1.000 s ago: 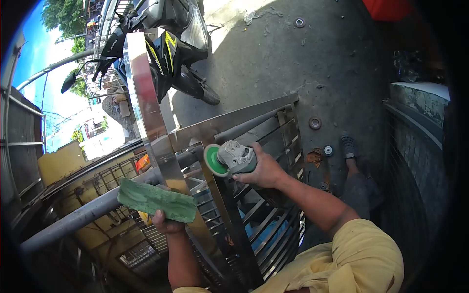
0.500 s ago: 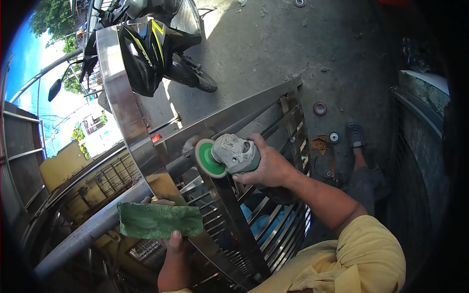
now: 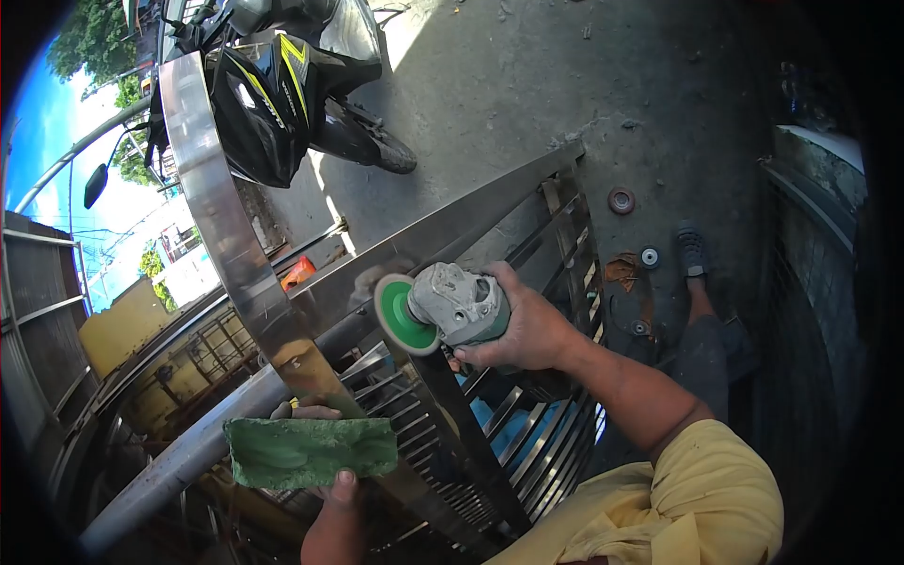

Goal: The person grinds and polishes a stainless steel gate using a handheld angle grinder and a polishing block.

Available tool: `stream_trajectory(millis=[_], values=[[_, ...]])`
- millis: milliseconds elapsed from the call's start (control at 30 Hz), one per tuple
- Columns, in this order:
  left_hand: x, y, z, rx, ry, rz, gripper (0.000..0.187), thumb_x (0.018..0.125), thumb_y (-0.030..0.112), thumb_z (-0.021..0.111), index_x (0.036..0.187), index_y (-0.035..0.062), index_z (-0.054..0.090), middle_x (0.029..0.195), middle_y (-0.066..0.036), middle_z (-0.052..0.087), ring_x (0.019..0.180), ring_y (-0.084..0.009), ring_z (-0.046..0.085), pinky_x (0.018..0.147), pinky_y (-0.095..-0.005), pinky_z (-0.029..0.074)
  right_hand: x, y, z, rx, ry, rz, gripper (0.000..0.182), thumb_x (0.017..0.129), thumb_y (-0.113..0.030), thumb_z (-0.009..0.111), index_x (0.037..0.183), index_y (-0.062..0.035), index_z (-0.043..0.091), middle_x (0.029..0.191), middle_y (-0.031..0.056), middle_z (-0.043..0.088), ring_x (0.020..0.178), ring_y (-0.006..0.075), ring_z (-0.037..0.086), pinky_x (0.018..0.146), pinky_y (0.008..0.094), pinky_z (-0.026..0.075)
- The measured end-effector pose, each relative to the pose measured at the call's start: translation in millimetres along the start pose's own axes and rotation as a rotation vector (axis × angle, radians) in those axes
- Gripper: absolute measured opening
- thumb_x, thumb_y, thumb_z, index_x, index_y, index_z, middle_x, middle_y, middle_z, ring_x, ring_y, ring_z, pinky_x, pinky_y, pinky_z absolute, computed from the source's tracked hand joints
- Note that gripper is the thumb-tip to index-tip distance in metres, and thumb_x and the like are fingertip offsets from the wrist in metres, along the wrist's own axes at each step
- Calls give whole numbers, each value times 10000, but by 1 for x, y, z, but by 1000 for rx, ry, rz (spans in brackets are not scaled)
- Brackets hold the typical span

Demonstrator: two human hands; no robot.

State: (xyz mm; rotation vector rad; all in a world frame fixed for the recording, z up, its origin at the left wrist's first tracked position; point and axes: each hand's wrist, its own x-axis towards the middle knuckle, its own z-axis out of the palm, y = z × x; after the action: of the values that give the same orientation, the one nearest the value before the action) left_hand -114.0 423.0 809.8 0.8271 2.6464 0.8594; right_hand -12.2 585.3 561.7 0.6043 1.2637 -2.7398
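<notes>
My right hand (image 3: pixel 532 325) is wrapped round an angle grinder (image 3: pixel 459 303) with a worn grey head. On it sits a round buffing disc (image 3: pixel 405 315), green in the middle with a pale rim, facing left over the metal frame. Lower left, my left hand (image 3: pixel 330 485) grips a green block of polishing compound (image 3: pixel 311 453) with a scooped, uneven surface. Thumb below and fingertips above show at its edges; the rest of the hand is behind it. Block and disc are apart. Beneath both lies a shiny metal gate frame (image 3: pixel 433 231) with slats.
A black motorcycle (image 3: pixel 273 108) stands beyond the frame at upper left. Several discs, one of them a reddish wheel (image 3: pixel 621 200), lie on the concrete floor (image 3: pixel 490 85) near a shoe (image 3: pixel 692 250). A thick grey pipe (image 3: pixel 188 452) runs along the lower left.
The view has shifted slightly. The block and left hand sit a little lower in view, and the grinder slightly to the right. Both hands keep their holds.
</notes>
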Motion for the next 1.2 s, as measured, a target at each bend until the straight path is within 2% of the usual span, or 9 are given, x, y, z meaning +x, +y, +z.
stream_trajectory(millis=[167, 400, 433, 700, 833, 933, 1033, 1133, 1200], values=[[5, 0, 4, 98, 45, 60, 1128, 725, 630, 744, 1452, -80, 256, 1023, -141, 589, 1002, -268, 564, 1020, -480, 414, 8, 6, 1, 103, 32, 7, 1053, 671, -377, 926, 1442, 9, 319, 1249, 219, 633, 1185, 303, 631, 1058, 372, 470], [4, -4, 1, 72, 55, 55, 1082, 715, 586, 754, 1438, -85, 307, 998, -132, 563, 959, -213, 583, 1033, -460, 434, 15, 19, -9, 76, 147, 78, 1032, 686, -391, 931, 1436, -10, 332, 1232, 190, 634, 1164, 266, 622, 1043, 366, 464], [0, -6, -7, 46, -17, 23, 1031, 719, 533, 723, 1476, -18, 291, 1135, -134, 552, 1203, -305, 482, 1084, -461, 353, 20, 31, -15, 80, 188, 89, 1036, 686, -391, 931, 1439, -9, 330, 1228, 191, 635, 1158, 265, 625, 1035, 365, 470], [2, -2, -2, 60, -9, 41, 1041, 723, 530, 736, 1486, -14, 284, 1102, -144, 568, 1173, -305, 502, 1073, -457, 362, 64, 105, -79, 253, 455, 195, 984, 720, -421, 893, 1422, 17, 361, 1226, 198, 627, 1110, 247, 630, 992, 362, 498], [5, 1, 6, 59, 56, 41, 1117, 705, 575, 764, 1455, -86, 265, 1017, -126, 563, 978, -198, 572, 1078, -446, 397, 34, 43, -34, 58, 296, 50, 998, 696, -405, 909, 1422, -6, 351, 1230, 193, 628, 1141, 273, 634, 1018, 380, 486], [2, 2, 10, 9, 111, -2, 1145, 697, 573, 777, 1463, -93, 248, 1030, -133, 573, 994, -211, 574, 1084, -437, 391, 13, 3, 18, 18, 130, -127, 1008, 678, -388, 920, 1418, -35, 333, 1260, 216, 626, 1186, 330, 639, 1037, 401, 488], [0, 0, 5, 11, 97, -26, 1159, 698, 576, 784, 1472, -89, 235, 1038, -133, 580, 1014, -223, 575, 1083, -428, 389, 5, -13, 23, -1, 96, -106, 996, 685, -389, 910, 1413, -34, 329, 1254, 235, 640, 1192, 344, 647, 1036, 397, 495], [-3, -8, -10, -11, -22, 15, 1037, 718, 406, 746, 1524, -14, 246, 1182, -192, 529, 1125, -268, 533, 965, -387, 471, 23, 14, -13, -143, 256, 79, 984, 695, -382, 901, 1419, -30, 334, 1207, 240, 669, 1146, 351, 677, 1013, 393, 513], [-4, -8, -10, -6, -27, 22, 1049, 712, 412, 748, 1525, -17, 241, 1182, -198, 526, 1102, -263, 540, 938, -377, 479, 35, 39, -39, -259, 383, 74, 1006, 695, -374, 895, 1446, -24, 326, 1176, 242, 688, 1097, 361, 698, 992, 397, 528]])
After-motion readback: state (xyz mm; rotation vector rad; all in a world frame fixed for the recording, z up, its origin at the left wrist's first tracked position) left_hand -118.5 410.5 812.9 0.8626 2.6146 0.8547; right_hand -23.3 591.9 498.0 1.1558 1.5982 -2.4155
